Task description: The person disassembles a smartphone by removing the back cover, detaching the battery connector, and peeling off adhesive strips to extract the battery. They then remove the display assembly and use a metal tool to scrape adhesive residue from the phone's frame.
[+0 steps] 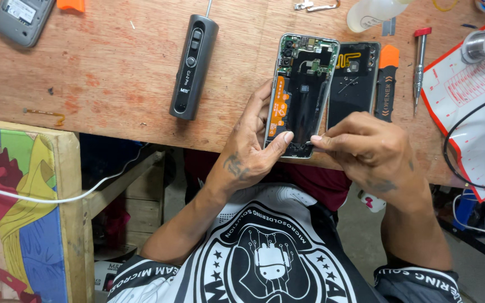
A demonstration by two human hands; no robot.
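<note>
The left hand (248, 151) grips the near left edge of an opened phone (301, 95) lying on the wooden table (108, 73), thumb pressed on its lower end. The right hand (369, 148) pinches its fingertips together at the phone's bottom edge (what they hold is too small to tell), with the back cover (355, 84) just beside the phone.

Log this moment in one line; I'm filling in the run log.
left hand: steadies opened phone | right hand: pinches at its lower edge | back cover: beside phone | workbench
</note>
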